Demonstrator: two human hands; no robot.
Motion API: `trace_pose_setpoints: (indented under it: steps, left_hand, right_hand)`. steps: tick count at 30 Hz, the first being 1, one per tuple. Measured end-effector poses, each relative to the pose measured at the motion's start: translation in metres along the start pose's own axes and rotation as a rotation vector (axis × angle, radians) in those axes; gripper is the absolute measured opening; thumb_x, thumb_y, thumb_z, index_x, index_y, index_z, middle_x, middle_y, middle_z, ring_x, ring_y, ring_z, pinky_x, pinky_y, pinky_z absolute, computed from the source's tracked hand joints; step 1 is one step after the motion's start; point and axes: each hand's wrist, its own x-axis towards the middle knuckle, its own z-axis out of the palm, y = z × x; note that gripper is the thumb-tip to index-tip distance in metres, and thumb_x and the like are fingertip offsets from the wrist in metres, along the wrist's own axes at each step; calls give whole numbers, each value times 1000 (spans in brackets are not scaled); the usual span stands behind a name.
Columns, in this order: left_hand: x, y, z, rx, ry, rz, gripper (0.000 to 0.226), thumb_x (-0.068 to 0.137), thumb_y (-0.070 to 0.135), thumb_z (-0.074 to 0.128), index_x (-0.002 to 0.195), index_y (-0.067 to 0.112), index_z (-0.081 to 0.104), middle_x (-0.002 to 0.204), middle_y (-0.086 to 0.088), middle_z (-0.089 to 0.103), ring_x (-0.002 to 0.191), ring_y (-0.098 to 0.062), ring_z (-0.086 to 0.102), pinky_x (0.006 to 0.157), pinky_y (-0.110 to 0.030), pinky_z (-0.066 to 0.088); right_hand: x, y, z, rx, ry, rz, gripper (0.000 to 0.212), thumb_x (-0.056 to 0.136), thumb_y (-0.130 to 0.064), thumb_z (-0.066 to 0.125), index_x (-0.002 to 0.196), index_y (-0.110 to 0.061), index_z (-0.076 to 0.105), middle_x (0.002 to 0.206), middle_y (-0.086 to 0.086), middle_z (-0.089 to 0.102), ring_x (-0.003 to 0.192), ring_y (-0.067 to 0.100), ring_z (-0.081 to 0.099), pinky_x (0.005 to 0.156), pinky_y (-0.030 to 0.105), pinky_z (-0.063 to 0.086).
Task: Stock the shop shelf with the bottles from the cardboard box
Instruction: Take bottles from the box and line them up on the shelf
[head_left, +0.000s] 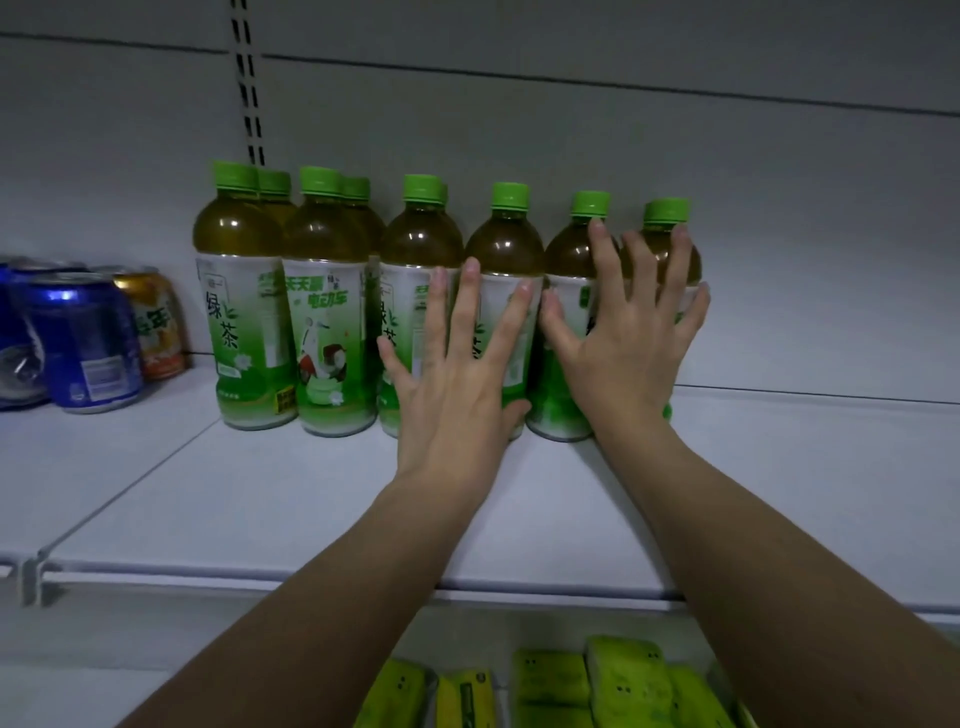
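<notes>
Several green-tea bottles with green caps stand in a row at the back of the white shelf, some with a second bottle behind. My left hand lies flat with fingers spread against the fronts of two middle bottles. My right hand is spread the same way over the two rightmost bottles, covering most of their labels. Neither hand is wrapped around a bottle. The cardboard box is out of sight.
Blue cans and an orange can stand at the shelf's left. A slotted upright runs up the back wall. Yellow-green packets lie on the lower shelf. Bare shelf extends right of the bottles.
</notes>
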Motion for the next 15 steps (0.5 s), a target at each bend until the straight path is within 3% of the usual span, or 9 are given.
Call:
trace_pose_setpoints:
  steps: [12,15]
  left_hand:
    - [0,-3,-3,-11,4,-21,117,75,49,71,145,42,-23,158,5,-25,145,-19,-25,110,-66,6]
    - [3,-8,-1,-29,-11,-79,122,76,48,70,142,39,-31,159,6,-23,143,-16,-30,112,-62,3]
  right_hand:
    - [2,-3,-12,90,-22,42,63,88,-56,48,144,-30,38,151,5,39,147,29,19,112,65,22]
    - [6,-11,-25,190,53,78,56,88,-48,52,138,-28,40,149,7,38,142,26,28,112,62,25]
